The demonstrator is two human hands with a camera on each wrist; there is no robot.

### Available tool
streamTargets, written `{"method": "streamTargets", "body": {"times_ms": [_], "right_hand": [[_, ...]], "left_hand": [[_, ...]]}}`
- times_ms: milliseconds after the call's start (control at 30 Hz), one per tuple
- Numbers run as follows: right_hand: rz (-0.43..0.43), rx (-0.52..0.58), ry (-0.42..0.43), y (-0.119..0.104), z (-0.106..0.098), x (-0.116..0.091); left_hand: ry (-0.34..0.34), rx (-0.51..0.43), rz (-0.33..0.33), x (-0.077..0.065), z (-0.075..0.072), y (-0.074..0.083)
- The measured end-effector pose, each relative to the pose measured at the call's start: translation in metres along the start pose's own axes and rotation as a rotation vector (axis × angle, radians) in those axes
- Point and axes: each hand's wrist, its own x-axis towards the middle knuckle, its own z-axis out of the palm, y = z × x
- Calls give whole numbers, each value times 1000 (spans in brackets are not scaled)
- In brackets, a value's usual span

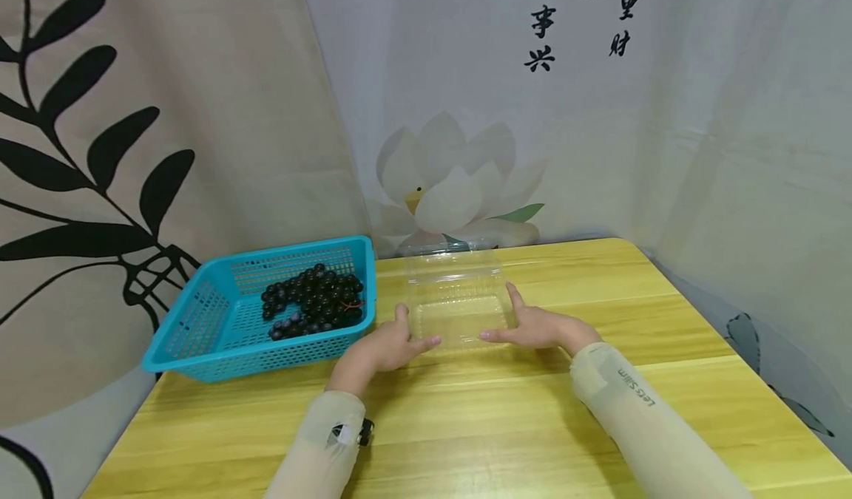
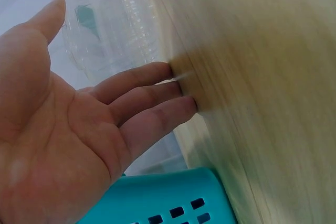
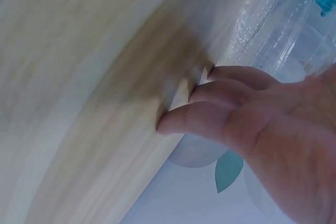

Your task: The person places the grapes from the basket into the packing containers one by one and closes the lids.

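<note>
"What at the far left?"

"Pale cloth backdrop (image 1: pixel 253 151), printed with black leaves (image 1: pixel 166 192). In front, on a wood-grain table (image 1: pixel 466 425), a turquoise perforated plastic basket (image 1: pixel 226 366) with dark purple-black grapes (image 1: pixel 322 296) heaped toward its right side."

"And further right?"

"Just beside the basket's near right corner, a left hand (image 1: pixel 389 340), with fingers and thumb held apart, not clamped on anything. Then, near the table's far edge, a clear plastic clamshell box (image 1: pixel 459 314), right of the basket and between both hands, with its hinged lid (image 1: pixel 455 266) raised open toward the backdrop. At the box's right side, a right hand (image 1: pixel 542 327), likewise with fingers extended and apart, curled round nothing. Contact with the box: impossible to tell for certain."

"Anything likely to go wrong?"

"Possibly a slide or tip over the far edge, from too hard a push on so light a box. Perhaps a buckled wall, from uneven squeezing of thin plastic. Perhaps a jolted basket, from a leftward swing of the left hand, so near its rim."

"And the counts?"

"One basket, one box with one lid, one table, two hands, two pale sleeves (image 1: pixel 316 447). Grapes: too overlapped to count; number of bunches likewise unclear."
</note>
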Motion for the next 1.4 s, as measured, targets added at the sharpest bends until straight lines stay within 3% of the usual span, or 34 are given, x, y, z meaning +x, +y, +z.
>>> {"method": "streamTargets", "body": {"times_ms": [667,933,1100,1267,1400], "right_hand": [[5,32,-3,2,-3,2],[1,33,-13,3,0,4],[1,29,-13,3,-2,3],[-3,40,-11,3,-3,1],[-7,58,-20,2,-2,0]], "left_hand": [[-8,-2,20,0,-3,0],[-49,48,12,-15,-11,2],[-97,100,33,-34,-34,14],[-153,158,87,-52,-73,30],[-158,209,116,-60,-102,38]]}}
